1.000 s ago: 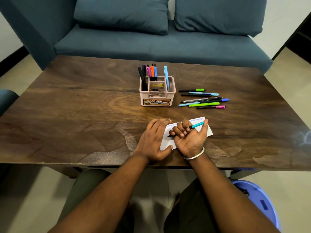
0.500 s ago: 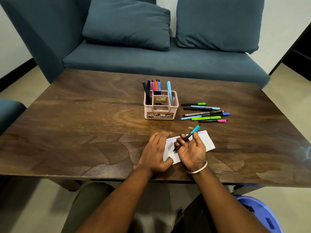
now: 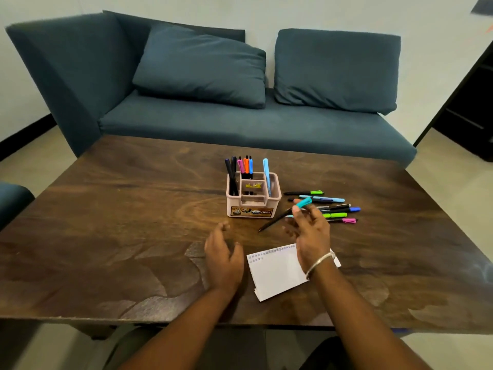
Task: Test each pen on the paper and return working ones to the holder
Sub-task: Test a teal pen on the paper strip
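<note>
My right hand [image 3: 309, 231] is raised above the table and pinches a black pen with a teal cap [image 3: 285, 213], tip pointing down-left, just right of the pink holder [image 3: 253, 206]. Several pens stand in the holder's back and side compartments. The white paper [image 3: 277, 271] lies flat near the table's front edge, partly under my right wrist. My left hand [image 3: 222, 253] hovers left of the paper, fingers loosely curled, holding nothing. Several loose pens [image 3: 333, 206] lie in a row right of the holder.
The dark wooden table [image 3: 120, 236] stretches to both sides. A blue sofa [image 3: 240, 124] with two cushions stands behind its far edge. A blue seat corner [image 3: 12, 198] shows at the left.
My right hand lifted the teal-capped pen off the paper and moved it up towards the holder. My left hand came off the paper. The view tilted upwards.
</note>
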